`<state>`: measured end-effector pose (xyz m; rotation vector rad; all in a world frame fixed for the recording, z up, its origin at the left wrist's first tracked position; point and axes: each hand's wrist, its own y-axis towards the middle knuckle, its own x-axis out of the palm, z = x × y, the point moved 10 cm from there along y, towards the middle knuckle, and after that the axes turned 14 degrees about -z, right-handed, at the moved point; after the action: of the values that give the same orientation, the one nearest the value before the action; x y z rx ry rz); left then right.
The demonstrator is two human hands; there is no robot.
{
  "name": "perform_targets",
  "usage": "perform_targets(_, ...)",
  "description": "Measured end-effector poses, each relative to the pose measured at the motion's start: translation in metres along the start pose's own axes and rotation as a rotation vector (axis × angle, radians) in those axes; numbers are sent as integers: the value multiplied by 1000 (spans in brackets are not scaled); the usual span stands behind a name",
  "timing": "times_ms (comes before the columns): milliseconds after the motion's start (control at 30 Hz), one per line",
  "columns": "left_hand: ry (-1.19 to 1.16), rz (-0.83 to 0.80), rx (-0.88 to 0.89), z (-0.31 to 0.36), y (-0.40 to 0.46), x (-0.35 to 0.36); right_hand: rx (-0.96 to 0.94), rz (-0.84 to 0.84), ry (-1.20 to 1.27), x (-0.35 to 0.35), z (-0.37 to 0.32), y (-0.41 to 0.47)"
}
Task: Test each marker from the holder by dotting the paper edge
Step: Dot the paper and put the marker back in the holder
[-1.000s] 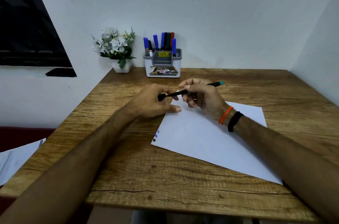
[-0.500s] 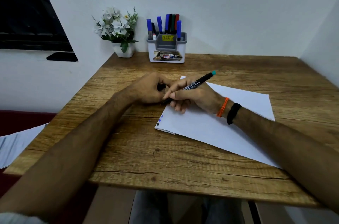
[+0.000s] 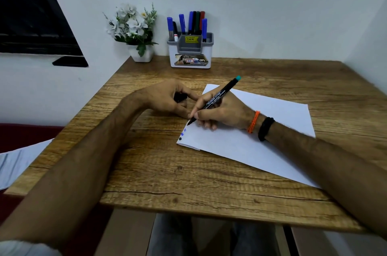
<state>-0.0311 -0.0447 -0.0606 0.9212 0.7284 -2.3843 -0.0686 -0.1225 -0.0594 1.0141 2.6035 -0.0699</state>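
A wooden table (image 3: 188,172) stood pushed into a corner of pale walls, with a dark panel (image 3: 31,14) on the wall at far left. At the table's far edge a white-and-grey holder (image 3: 190,54) kept several capped markers (image 3: 193,23) upright (mostly blue, with black, green and red among them), and a small white pot of white flowers (image 3: 134,27) sat just left of it. A white sheet of paper (image 3: 261,130) lay angled across the right half of the table.

The right hand (image 3: 222,111) pinched a black marker (image 3: 217,96) between thumb and fingers, the barrel slanting up and away so that its teal end pointed far right; the tip was down at the paper's left edge, whether touching I could not tell. Just nearer along that edge were two blue dots (image 3: 183,132) and a dark dot (image 3: 180,139) at the corner. An orange thread band (image 3: 253,122) and a black band (image 3: 265,129) circled the right wrist.

The left hand (image 3: 167,98) rested on the table just left of the paper, fingers curled round a small black cap (image 3: 179,97), its fingertips close against the right hand's. Some loose papers (image 3: 18,163) lay off the table at near left.
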Motion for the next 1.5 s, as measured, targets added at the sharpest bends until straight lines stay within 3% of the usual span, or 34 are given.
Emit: perform_targets(1500, -8, -10, -11, 4, -2, 2, 3, -16, -49, 1, -1, 1)
